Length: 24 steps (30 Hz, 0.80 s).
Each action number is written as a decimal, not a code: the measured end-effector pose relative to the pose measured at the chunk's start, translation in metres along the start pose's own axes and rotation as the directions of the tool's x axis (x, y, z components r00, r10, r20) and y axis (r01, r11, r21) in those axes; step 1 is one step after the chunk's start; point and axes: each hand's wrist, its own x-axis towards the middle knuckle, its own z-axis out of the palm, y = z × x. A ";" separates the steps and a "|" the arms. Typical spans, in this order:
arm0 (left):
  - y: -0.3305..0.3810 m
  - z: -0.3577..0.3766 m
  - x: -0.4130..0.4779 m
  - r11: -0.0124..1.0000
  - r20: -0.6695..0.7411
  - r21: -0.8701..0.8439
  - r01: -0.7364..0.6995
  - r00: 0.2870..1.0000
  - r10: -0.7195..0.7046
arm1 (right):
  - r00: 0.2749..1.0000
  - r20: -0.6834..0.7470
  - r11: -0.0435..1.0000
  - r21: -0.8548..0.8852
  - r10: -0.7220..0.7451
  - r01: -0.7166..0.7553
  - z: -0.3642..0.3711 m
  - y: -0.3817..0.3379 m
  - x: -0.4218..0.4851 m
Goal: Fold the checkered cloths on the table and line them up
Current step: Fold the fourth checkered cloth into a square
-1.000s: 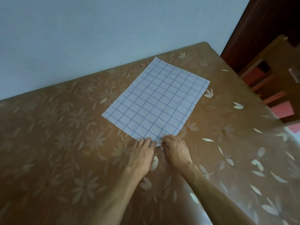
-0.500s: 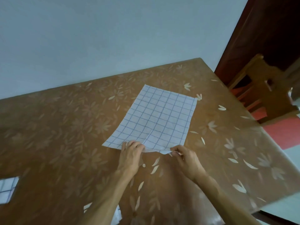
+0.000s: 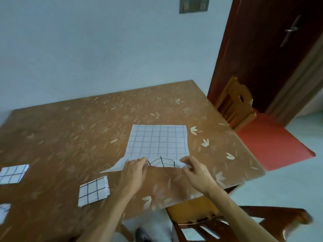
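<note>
A white cloth with a thin blue grid (image 3: 158, 141) lies spread on the brown floral table (image 3: 78, 130), right of centre. My left hand (image 3: 134, 169) pinches its near edge left of the middle, and my right hand (image 3: 193, 169) pinches the near right corner. Between them the near edge is lifted and curls over. A folded checkered cloth (image 3: 93, 193) lies near the front edge, left of my left arm. Another folded one (image 3: 13, 173) sits at the far left, and a third (image 3: 4, 211) is cut off by the frame's left side.
The table stands against a pale wall. One wooden chair (image 3: 234, 103) stands beyond the right edge by a dark red door (image 3: 272, 55). Another chair (image 3: 209, 219) is tucked under the near edge below my arms. A red mat (image 3: 272, 144) covers the floor to the right.
The view has pulled back and up, bringing the folded cloths at the left into sight. My hands have spread apart along the cloth's near edge and lifted it off the table.
</note>
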 end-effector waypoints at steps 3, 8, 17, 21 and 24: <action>0.027 -0.003 -0.016 1.000 0.003 -0.014 0.010 1.000 -0.010 | 0.993 0.104 0.997 -0.059 0.048 -0.042 -0.017 0.004 -0.027; 0.054 -0.003 -0.035 0.998 0.119 -0.051 0.022 0.993 -0.015 | 0.992 0.086 0.976 -0.203 0.093 -0.074 -0.040 0.018 -0.057; 0.034 -0.009 -0.047 0.952 0.458 -0.158 0.262 0.874 -0.164 | 0.986 -0.049 0.971 -0.174 0.159 -0.165 -0.077 0.055 -0.051; 0.020 -0.007 -0.035 0.905 0.554 -0.169 0.391 0.797 -0.240 | 0.982 -0.057 0.975 -0.123 0.179 -0.185 -0.089 0.065 -0.021; 0.012 -0.002 -0.017 0.878 0.529 -0.187 0.441 0.798 -0.288 | 0.982 -0.038 0.977 -0.105 0.184 -0.187 -0.097 0.078 0.015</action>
